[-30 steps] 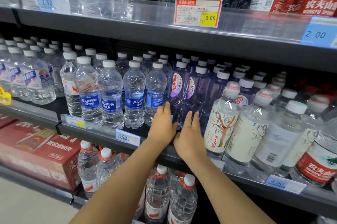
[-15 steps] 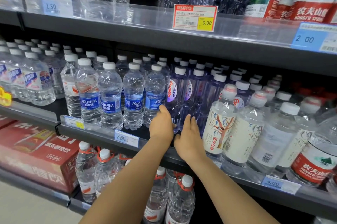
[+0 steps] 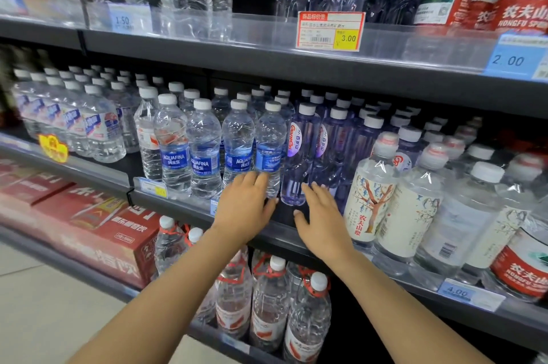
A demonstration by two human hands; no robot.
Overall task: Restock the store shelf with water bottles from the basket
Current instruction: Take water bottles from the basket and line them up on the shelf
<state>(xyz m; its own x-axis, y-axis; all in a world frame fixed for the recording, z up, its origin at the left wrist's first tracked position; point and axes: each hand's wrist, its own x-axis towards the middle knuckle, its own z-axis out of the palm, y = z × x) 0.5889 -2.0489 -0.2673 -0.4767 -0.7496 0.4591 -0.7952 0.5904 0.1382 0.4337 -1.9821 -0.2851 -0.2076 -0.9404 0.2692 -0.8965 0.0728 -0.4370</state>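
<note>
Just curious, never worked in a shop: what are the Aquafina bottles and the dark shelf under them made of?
Aquafina bottles: probably thin clear plastic, glossy, see-through with ribbed, creased walls and white caps. Shelf: looks like dark grey painted metal, matte, thin straight edge; can't be sure.

Both hands reach to the middle shelf (image 3: pixel 184 206). The left hand (image 3: pixel 244 206) lies flat, fingers (image 3: pixel 261 181) straight against the base of an Aquafina bottle (image 3: pixel 269 147). The right hand (image 3: pixel 321 220) lies flat too, beside the purple bottle (image 3: pixel 301 156).
</note>
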